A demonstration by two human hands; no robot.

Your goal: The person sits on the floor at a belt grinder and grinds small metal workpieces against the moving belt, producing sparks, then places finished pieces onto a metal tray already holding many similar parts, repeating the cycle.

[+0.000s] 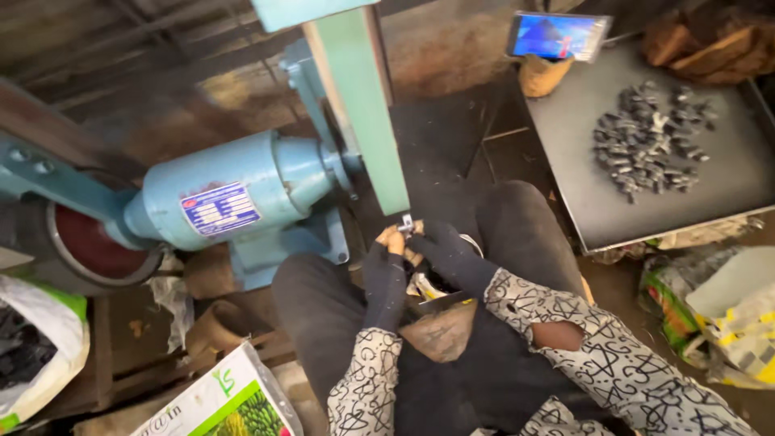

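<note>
My left hand [386, 260] and my right hand [444, 249], both in dark fingerless gloves, meet over my lap. Together they pinch a small shiny metal piece [407, 224] and hold it against the lower end of the green sanding belt [362, 97]. That belt runs on a light blue motor machine [234, 194] to my left. My fingertips sit just below the belt's edge. A dark tray [622, 210] on my right carries a heap of several small grey metal pieces [650, 141].
A phone with a lit screen [557, 35] leans at the tray's far edge, beside wood blocks [710, 40]. A red wheel [97, 246] sits left of the motor. Plastic bags lie at the left [32, 347] and right [726, 315]; a printed carton [226, 400] is near my left knee.
</note>
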